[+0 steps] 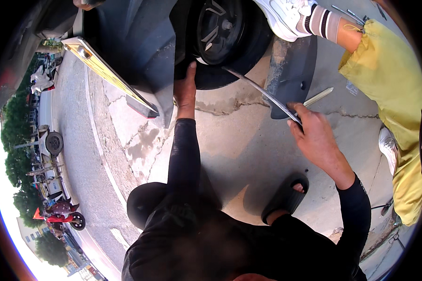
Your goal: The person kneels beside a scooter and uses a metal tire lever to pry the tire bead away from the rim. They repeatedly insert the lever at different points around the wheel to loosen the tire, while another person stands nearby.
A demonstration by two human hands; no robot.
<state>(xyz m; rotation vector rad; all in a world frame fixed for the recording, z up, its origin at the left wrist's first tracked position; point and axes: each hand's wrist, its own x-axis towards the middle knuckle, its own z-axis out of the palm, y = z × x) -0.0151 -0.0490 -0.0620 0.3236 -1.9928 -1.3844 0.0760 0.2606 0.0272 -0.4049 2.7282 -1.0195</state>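
The right hand (316, 138) was wrapped around a slim metal bar (263, 92), its far tip at the black tire (248, 58) beside a dark fender (131, 42). The left hand (186, 91) was at the tire too, its hidden fingers' hold impossible to tell; farther right were a person's yellow trousers (391, 75).

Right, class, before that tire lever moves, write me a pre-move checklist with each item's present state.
1. Left hand at the tire's edge: ok. (left hand, tire)
2. Right hand gripping the tire lever: ok.
3. Lever tip seated under the tire's edge: cannot tell.
4. Co-worker's white sneaker well away from the tire: not ok, right at it.
5. Toes covered: not ok, open slide sandal.
6. Gloves on: not ok, bare hands.
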